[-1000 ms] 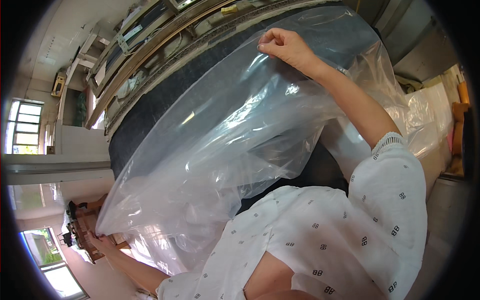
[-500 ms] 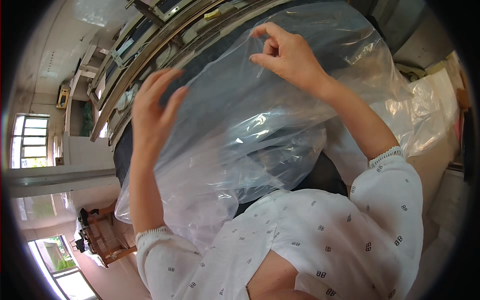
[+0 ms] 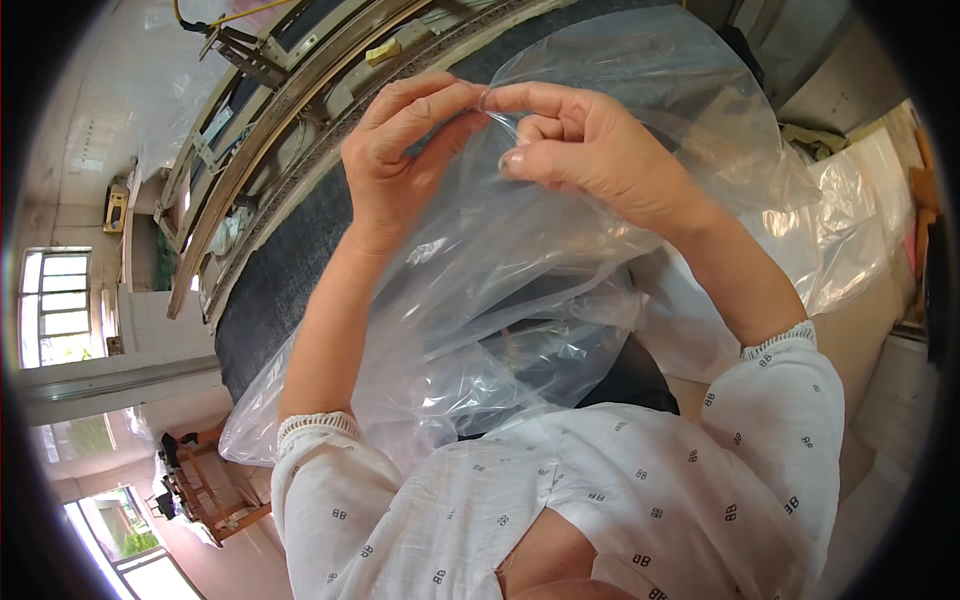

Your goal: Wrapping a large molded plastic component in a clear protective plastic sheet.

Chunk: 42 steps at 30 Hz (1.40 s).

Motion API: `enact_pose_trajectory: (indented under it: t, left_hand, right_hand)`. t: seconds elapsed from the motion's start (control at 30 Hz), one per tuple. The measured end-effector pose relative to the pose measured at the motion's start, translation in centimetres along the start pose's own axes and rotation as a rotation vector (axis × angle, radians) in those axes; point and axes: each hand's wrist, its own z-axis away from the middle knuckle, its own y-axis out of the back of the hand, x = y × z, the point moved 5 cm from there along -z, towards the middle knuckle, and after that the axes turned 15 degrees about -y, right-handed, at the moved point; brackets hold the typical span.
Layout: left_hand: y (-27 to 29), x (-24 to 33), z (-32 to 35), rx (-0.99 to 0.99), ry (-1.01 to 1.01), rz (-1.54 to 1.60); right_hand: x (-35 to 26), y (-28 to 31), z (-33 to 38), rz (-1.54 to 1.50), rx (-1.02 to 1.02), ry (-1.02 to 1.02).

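Film (image 3: pixel 470 262) drapes over the dark surface (image 3: pixel 268 292); the left hand (image 3: pixel 395 150) pinches its edge, the right hand (image 3: pixel 605 150) meeting it, grip spread.

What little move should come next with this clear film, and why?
Perhaps bring the right hand's thumb up to its index finger to pinch the film: the two stand apart, while the left hand seems to pinch the film right beside that index fingertip.
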Motion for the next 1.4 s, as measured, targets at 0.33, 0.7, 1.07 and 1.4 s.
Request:
enact_pose_trajectory:
  t: [0.33, 0.7, 1.07, 1.4]
  left_hand:
    - [0.0, -5.5, 6.1, 0.686, 0.788, 0.802]
    - [29.6, -6.9, 29.9, 0.808, 1.232, -0.043]
    - [57.6, 3.8, 62.0, 0.747, 1.576, -0.291]
    - [55.2, -5.3, 54.1, 0.441, 1.017, -1.340]
  right_hand:
    - [-0.6, 9.9, -3.1, 0.605, 0.412, 0.137]
    - [3.6, 18.7, -2.7, 1.459, 0.968, 0.296]
    - [1.4, 22.8, -5.9, 1.548, 0.970, -0.565]
    - [-1.0, 20.7, -11.1, 2.265, 1.088, -0.297]
